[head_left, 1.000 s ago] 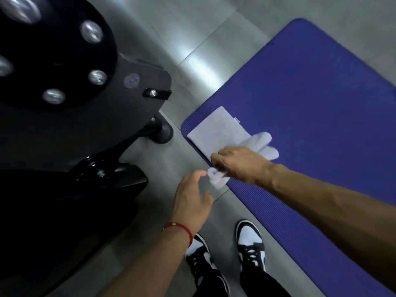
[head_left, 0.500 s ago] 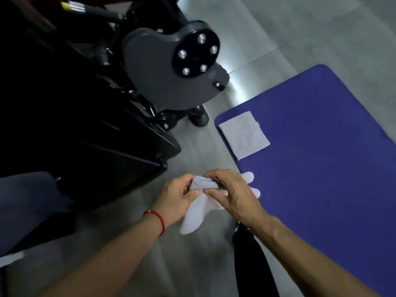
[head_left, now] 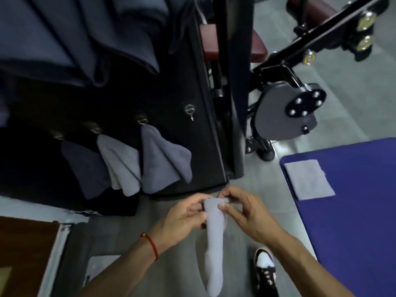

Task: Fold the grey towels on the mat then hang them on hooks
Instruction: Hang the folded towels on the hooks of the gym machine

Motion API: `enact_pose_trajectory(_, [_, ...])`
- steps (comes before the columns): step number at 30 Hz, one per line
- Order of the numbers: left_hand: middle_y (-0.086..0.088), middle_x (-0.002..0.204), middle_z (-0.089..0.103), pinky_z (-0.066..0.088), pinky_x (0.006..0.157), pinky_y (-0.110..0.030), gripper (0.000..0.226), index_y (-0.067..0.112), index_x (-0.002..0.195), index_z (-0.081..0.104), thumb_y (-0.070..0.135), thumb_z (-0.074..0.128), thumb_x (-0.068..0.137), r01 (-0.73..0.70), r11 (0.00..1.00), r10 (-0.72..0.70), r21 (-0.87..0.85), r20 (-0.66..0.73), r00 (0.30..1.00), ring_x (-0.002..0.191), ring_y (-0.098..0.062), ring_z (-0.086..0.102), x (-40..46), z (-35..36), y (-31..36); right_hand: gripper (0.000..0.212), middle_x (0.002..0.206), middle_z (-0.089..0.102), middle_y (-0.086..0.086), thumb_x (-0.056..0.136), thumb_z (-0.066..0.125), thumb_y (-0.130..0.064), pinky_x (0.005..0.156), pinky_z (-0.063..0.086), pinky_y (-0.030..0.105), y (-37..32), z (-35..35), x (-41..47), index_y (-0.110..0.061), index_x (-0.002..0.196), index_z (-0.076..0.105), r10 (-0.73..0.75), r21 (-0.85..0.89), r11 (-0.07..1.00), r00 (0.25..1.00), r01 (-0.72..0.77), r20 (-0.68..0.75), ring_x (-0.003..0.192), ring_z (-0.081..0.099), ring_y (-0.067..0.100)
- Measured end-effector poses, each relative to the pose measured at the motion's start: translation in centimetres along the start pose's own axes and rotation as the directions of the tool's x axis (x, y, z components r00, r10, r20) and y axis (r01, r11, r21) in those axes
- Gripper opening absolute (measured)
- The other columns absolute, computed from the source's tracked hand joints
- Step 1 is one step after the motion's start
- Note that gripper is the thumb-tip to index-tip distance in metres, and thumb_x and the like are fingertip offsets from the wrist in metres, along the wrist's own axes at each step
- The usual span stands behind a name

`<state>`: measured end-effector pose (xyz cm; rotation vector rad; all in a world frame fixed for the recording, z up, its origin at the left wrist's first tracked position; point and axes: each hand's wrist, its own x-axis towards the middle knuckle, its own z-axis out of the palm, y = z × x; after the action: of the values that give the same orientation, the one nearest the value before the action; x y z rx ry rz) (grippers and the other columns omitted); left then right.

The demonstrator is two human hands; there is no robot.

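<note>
- Grey towel (head_left: 214, 236) hangs folded, long axis running 12 to 6 o'clock; left hand (head_left: 184, 217) and right hand (head_left: 246, 213) both pinch its top end.
- Free hook (head_left: 189, 110) on the black panel (head_left: 171, 125) lies toward 11 o'clock from the hands, nearer the left hand; three towels hang beside it.
- Another folded towel (head_left: 308, 179) waits on the blue mat (head_left: 353, 211) at 2 o'clock.

The grey towel (head_left: 214, 236) is soft, matt cloth, like the three hanging towels (head_left: 147, 161). The mat (head_left: 353, 211) looks like matt blue foam. The hooks (head_left: 190, 110) are shiny metal on a dull black panel (head_left: 171, 93). The floor (head_left: 334, 67) is smooth grey tile with a faint sheen.
</note>
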<state>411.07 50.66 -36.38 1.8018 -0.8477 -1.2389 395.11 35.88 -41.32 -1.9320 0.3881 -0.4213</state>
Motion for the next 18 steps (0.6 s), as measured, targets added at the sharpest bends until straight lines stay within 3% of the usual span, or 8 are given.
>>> enact_pose_trajectory(2, [-0.009,0.110,0.074,0.058,0.092,-0.042,0.032,0.015,0.124,0.063,0.009,0.058,0.093,-0.047,0.996,0.049,0.080,-0.025,0.998,0.105,-0.024,0.071,-0.2,-1.8,0.0,0.006,0.094,0.066,-0.008,0.100,0.062,-0.031,0.078,0.052,0.033,-0.6,0.5,1.5,-0.025,0.100,0.060,0.008,0.044,0.999,0.999,-0.010,0.035,0.088,0.064,0.016])
enact_pose_trajectory(5, [0.005,0.100,0.069,0.057,0.088,-0.035,0.020,0.023,0.111,0.070,0.013,0.064,0.095,-0.119,0.931,0.177,0.345,-0.139,0.974,0.094,-0.013,0.068,1.1,-3.8,0.2,0.004,0.096,0.067,-0.004,0.100,0.065,-0.023,0.079,0.051,0.035,-0.8,0.4,3.9,-0.020,0.098,0.062,0.009,0.108,0.994,0.998,-0.016,0.058,0.090,0.064,0.018])
enact_pose_trajectory(8, [0.014,0.118,0.053,0.049,0.094,-0.022,0.011,0.020,0.104,0.071,0.018,0.066,0.095,-0.178,0.837,0.322,0.518,-0.202,0.925,0.110,-0.006,0.057,3.3,-5.2,1.2,0.004,0.087,0.064,-0.010,0.097,0.065,-0.023,0.073,0.049,0.034,-0.7,-0.7,6.7,-0.021,0.094,0.062,0.012,0.090,0.996,0.998,-0.017,0.056,0.080,0.059,0.009])
enact_pose_trajectory(11, [0.016,0.136,0.054,0.048,0.104,-0.030,0.013,0.024,0.110,0.067,0.020,0.061,0.098,-0.205,0.860,0.335,0.468,-0.213,0.918,0.127,-0.005,0.051,6.0,-6.3,2.6,0.007,0.087,0.066,-0.007,0.095,0.061,-0.030,0.076,0.055,0.051,-0.6,-2.5,9.9,-0.023,0.097,0.062,0.030,0.071,0.997,0.999,-0.032,0.024,0.082,0.063,0.019])
enact_pose_trajectory(14, [0.007,0.121,0.066,0.059,0.085,-0.037,0.010,0.029,0.108,0.063,0.027,0.057,0.101,-0.125,0.926,0.246,0.356,-0.319,0.915,0.106,-0.010,0.064,8.8,-7.0,4.5,0.005,0.084,0.065,-0.012,0.098,0.060,-0.031,0.074,0.052,0.037,-0.5,-4.2,13.5,-0.027,0.096,0.061,0.020,-0.020,1.000,0.999,-0.021,-0.044,0.078,0.061,0.011])
enact_pose_trajectory(16, [0.005,0.096,0.069,0.057,0.076,-0.031,0.007,0.024,0.104,0.063,0.026,0.057,0.101,-0.162,0.919,0.313,0.360,-0.414,0.855,0.089,-0.008,0.066,10.6,-7.2,5.5,0.009,0.080,0.064,-0.012,0.101,0.059,-0.032,0.069,0.048,0.027,-0.6,-4.9,15.8,-0.026,0.094,0.059,0.006,-0.084,0.996,0.995,-0.014,-0.104,0.073,0.057,0.006])
enact_pose_trajectory(18, [0.007,0.089,0.068,0.053,0.072,-0.023,0.008,0.020,0.102,0.064,0.024,0.058,0.101,-0.178,0.904,0.378,0.390,-0.529,0.760,0.085,-0.005,0.064,12.4,-7.4,6.0,0.013,0.077,0.063,-0.008,0.103,0.056,-0.033,0.061,0.043,0.016,-0.7,-5.1,17.9,-0.023,0.095,0.058,0.000,-0.094,0.995,0.987,-0.015,-0.163,0.068,0.056,0.005])
